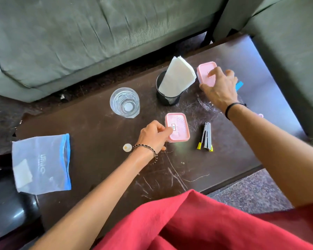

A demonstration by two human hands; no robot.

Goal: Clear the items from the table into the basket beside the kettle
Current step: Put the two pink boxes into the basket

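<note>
Two pink lidded boxes sit on the dark, scratched table (116, 174). The near box (179, 129) lies at mid-table, and the left hand (153, 135) holds it by its left edge, fingers curled against the side and a fingertip on the lid by the small label. The far box (204, 71) is toward the table's far right. The right hand (220, 91) reaches over it, fingers spread and bent across the lid and thumb at its near side, gripping it.

Between the boxes, a black mesh cup (167, 100) holds upright white napkins (178, 76), just beside the far box. A clear glass (124, 102) stands left of the cup. A metal tool (206, 137) with yellow tips lies just right of the near box. A small white cap (127, 147) rests by the left wrist, which wears a beaded bracelet (146, 149); the right wrist has a black band (231, 107). A blue-edged zip bag (41, 164) lies at the table's left end. A blue strip (239, 85) peeks from behind the right hand, too hidden to identify.

A grey-green sofa (79, 33) runs behind the table, and red cloth (206, 222) fills the foreground.
</note>
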